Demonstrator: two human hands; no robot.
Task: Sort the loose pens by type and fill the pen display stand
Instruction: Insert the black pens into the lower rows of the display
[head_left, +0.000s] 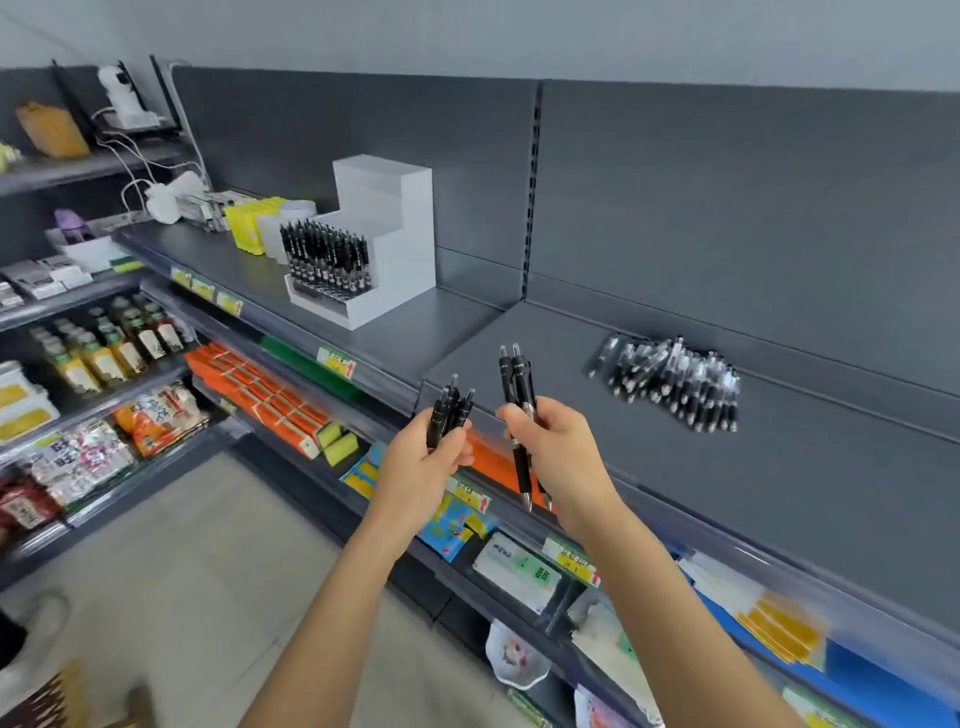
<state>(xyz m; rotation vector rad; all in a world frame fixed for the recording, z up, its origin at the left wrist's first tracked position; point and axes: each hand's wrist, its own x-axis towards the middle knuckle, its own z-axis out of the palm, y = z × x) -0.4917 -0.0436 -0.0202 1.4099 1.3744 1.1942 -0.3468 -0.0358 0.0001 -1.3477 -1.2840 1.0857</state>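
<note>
Our left hand curls round a small bunch of black plastic click pens; our right hand pinches two longer black pens upright. Both hands hang out past the edge of the dark grey metal shelf. The loose heap of black and clear pens lies to the right, and the white stepped display stand, its front tier full, sits well to the left. We risk a pen slipping onto the goods below, or look-alike types getting mixed.

Loose black pens lie heaped on the shelf; the white stepped stand holds upright pens.
</note>
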